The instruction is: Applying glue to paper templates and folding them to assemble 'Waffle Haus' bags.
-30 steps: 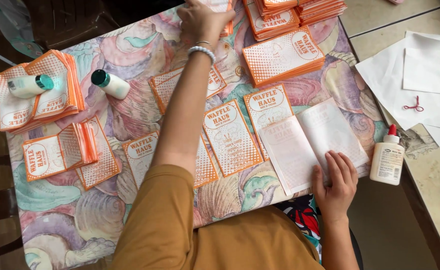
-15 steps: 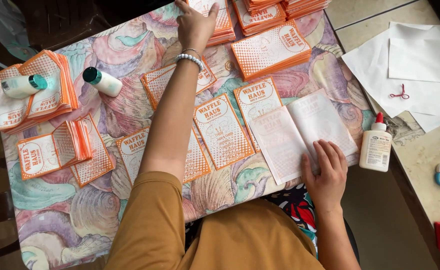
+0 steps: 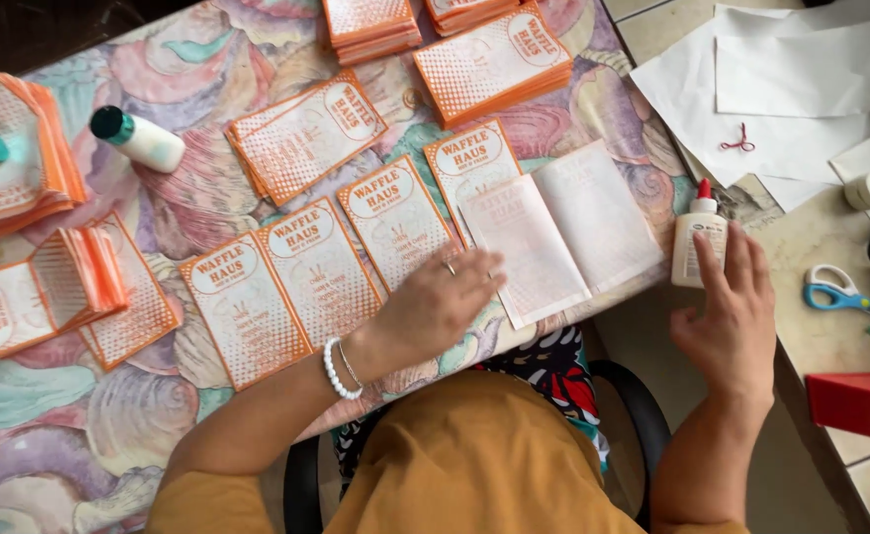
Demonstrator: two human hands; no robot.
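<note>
Glue, in a small white bottle with a red cap (image 3: pixel 697 235), stands upright just off the right edge of the open white booklet (image 3: pixel 563 232), the landmark here. The right hand (image 3: pixel 727 316) reaches for that bottle with fingers spread and unclosed, the fingertips (image 3: pixel 710 259) at the bottle's lower side but not wrapped around it. The left hand (image 3: pixel 440 307) lies flat, fingers open, just below the booklet's left page, its tips touching the lower left corner and gripping nothing.

Left of the booklet, four orange printed cards (image 3: pixel 321 267) lie face up in a slanted row on the marbled tablecloth (image 3: pixel 69 425). Above the booklet sits a stack of orange cards (image 3: pixel 492 61). Far left of it lies a white bottle with a green cap (image 3: pixel 138 138). To the booklet's right, past the glue, are loose white sheets (image 3: pixel 781 89), blue-handled scissors (image 3: pixel 835 289) and a red stapler (image 3: pixel 860 403).

Doing this well seems to call for closing the fingers round the bottle's body rather than its cap, and keeping the left palm pressing the page so the booklet stays open and flat.
</note>
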